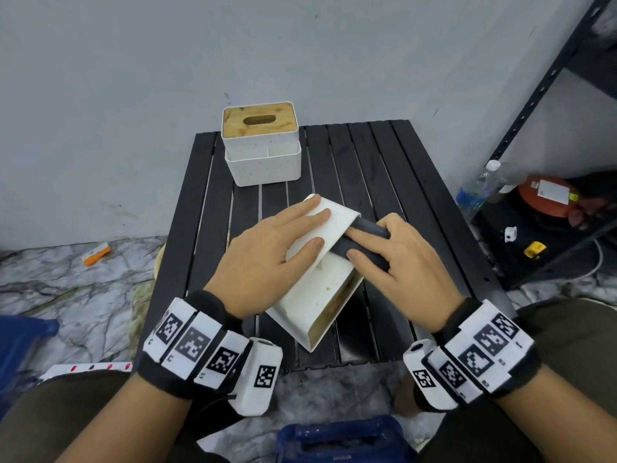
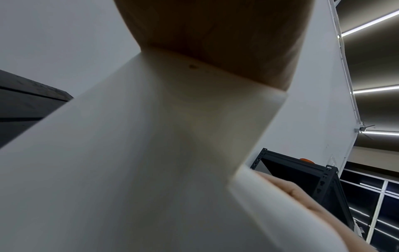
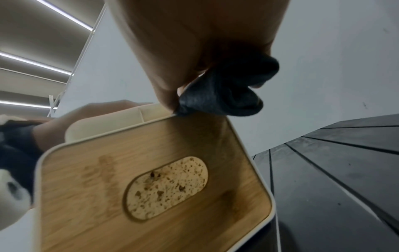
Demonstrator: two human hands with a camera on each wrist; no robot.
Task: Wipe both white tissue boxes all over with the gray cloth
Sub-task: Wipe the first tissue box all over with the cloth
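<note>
One white tissue box [image 1: 315,289] lies tipped on its side in the middle of the black slatted table [image 1: 367,155], its wooden lid [image 3: 151,179] turned toward my right wrist. My left hand [image 1: 297,228] lies flat on the box's upper white side [image 2: 151,153], fingers straight. My right hand [image 1: 374,248] grips a bunched gray cloth [image 1: 365,240] and presses it against the box's far right edge; in the right wrist view the fingers pinch the cloth [image 3: 222,95] at the lid's rim. The second white tissue box [image 1: 263,162] stands upright at the back left of the table.
A gray wall rises right behind the table. To the right stands a black metal shelf [image 1: 534,105] with a water bottle [image 1: 477,188] and a red object [image 1: 547,195] on its low level. A blue container [image 1: 340,439] sits on the floor between my knees.
</note>
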